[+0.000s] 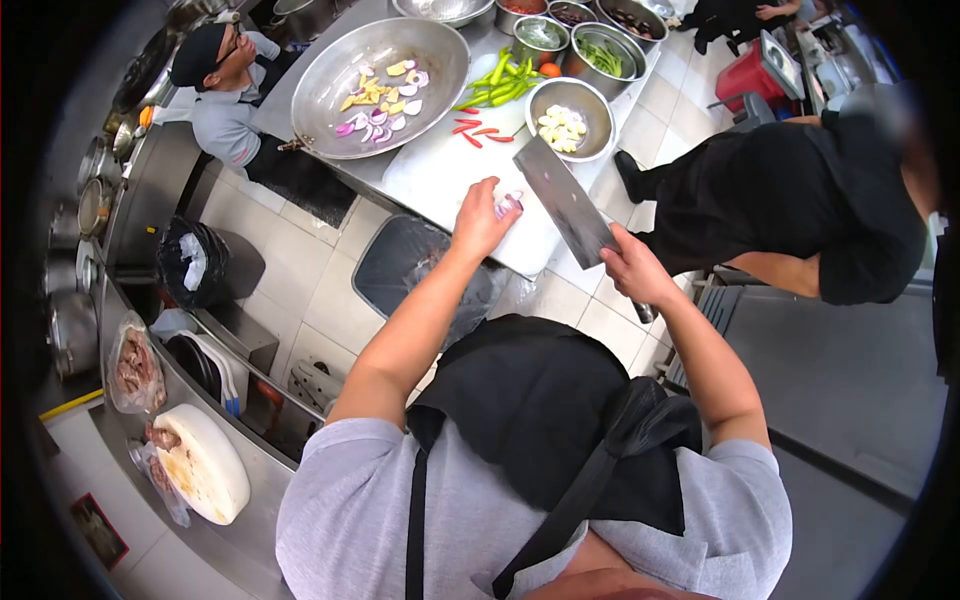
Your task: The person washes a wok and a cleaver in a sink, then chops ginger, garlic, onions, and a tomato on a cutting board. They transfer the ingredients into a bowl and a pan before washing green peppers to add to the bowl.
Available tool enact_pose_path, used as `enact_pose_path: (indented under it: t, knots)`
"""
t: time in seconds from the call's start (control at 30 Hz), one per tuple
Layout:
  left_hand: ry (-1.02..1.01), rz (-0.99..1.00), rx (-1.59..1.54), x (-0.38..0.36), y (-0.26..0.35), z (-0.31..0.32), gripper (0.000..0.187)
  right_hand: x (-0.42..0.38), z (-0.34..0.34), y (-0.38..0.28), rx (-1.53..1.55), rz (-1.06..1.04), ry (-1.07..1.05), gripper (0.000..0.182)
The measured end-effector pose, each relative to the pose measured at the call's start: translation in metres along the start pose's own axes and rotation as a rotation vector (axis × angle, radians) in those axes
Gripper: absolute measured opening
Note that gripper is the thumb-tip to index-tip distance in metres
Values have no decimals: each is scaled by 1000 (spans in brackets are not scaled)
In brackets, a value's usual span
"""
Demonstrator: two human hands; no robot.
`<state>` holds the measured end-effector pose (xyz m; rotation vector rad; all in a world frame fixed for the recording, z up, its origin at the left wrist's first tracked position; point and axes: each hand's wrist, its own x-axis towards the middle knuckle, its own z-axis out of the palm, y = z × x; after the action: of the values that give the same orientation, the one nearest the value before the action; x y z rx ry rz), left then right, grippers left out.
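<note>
My right hand [636, 268] grips a broad cleaver [562, 198] by its handle, the blade raised and angled over the right edge of the white cutting board [425, 178]. On the board, the fingers of my left hand [482, 222] curl around a piece of red onion [510, 202], partly hidden by them. Red chillies [480, 132] and long green peppers [503, 82] lie farther up the board. Beside them, a steel bowl [607, 130] contains peeled garlic cloves [562, 128]. Onion pieces [372, 125] and yellowish slices [375, 92] sit in a large metal pan at the left.
Several steel bowls with ingredients, one with cut greens [600, 55], crowd the far end. A grey bin [385, 262] stands below the board's near edge. One person [225, 120] is at the left, another in a black apron [770, 190] at the right.
</note>
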<state>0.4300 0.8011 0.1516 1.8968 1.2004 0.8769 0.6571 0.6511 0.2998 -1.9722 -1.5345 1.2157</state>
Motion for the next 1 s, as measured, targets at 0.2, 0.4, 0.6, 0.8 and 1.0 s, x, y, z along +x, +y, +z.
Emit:
enact_pose_path:
  t: [0.2, 0.4, 0.6, 0.8, 1.0]
  knots:
    - [-268, 20, 316, 8, 37, -2, 69, -24, 4, 36, 448, 208, -80, 25]
    - [-89, 187, 292, 17, 9, 10, 50, -38, 53, 96, 791, 327, -76, 33]
    - [-3, 343, 208, 8, 7, 42, 47, -14, 119, 81, 1090, 304, 1, 24]
    - [147, 181, 124, -10, 15, 55, 50, 16, 151, 64, 1212, 333, -103, 18]
    - [236, 75, -38, -8, 14, 48, 38, 35, 146, 43, 1168, 365, -194, 15]
